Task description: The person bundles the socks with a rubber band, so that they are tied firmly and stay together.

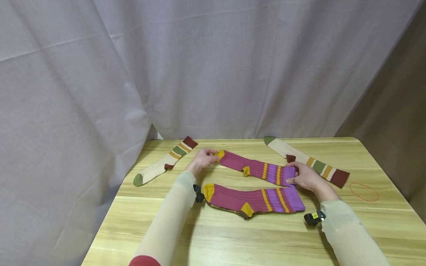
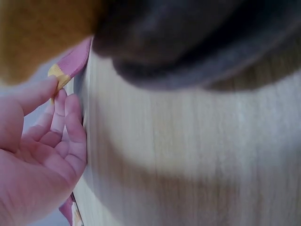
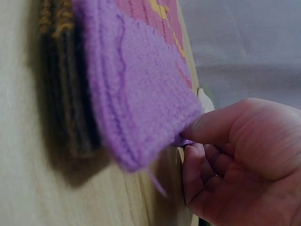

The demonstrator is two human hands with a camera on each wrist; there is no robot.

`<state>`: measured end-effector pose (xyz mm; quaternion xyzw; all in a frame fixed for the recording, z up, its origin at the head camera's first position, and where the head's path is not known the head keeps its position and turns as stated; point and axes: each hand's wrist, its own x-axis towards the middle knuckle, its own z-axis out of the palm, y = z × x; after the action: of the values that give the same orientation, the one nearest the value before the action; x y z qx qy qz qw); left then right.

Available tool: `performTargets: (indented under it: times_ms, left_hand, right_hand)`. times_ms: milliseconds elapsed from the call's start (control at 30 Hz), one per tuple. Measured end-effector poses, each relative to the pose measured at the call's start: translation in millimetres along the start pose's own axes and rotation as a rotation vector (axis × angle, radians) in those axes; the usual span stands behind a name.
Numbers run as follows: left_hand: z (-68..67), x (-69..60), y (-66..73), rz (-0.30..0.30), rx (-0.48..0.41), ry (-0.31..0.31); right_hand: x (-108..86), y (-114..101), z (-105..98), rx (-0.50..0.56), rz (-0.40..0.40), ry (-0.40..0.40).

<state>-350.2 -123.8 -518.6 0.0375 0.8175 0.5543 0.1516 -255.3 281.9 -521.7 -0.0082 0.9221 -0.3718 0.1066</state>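
Note:
A magenta sock (image 1: 237, 162) with yellow toe and heel and a purple striped cuff stretches between both hands. My left hand (image 1: 203, 159) pinches its yellow toe (image 2: 59, 75) between thumb and fingertips. At the other end my right hand (image 1: 305, 177) pinches the purple cuff, thumb on top. Just nearer to me lies a matching magenta sock (image 1: 233, 197), flat on top of a dark sock (image 3: 70, 94) whose edge shows beneath. In the head view the two magenta socks meet or overlap at their cuffs.
Striped cream socks with green toes lie at the back, one at left (image 1: 154, 173) and one at right (image 1: 281, 147), partly behind my right hand. A thin red elastic loop (image 1: 364, 199) rests at right. A grey curtain (image 1: 213, 74) hangs behind the wooden table (image 1: 233, 244).

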Motion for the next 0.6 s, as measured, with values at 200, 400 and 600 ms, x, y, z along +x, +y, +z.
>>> performTargets:
  times_ms: [200, 400, 600]
  left_hand:
    - [-0.9, 0.9, -3.5, -0.018, 0.006, -0.012]
    - [-2.6, 1.0, -3.9, -0.027, -0.022, -0.015]
    - [-4.2, 0.5, -2.5, -0.022, -0.012, -0.012]
  right_hand:
    - [-1.4, 0.7, -0.3, -0.006, -0.010, 0.007]
    - [-0.7, 1.8, -0.5, -0.013, -0.008, 0.008]
    - [1.8, 3.7, -1.2, -0.028, -0.026, 0.009]
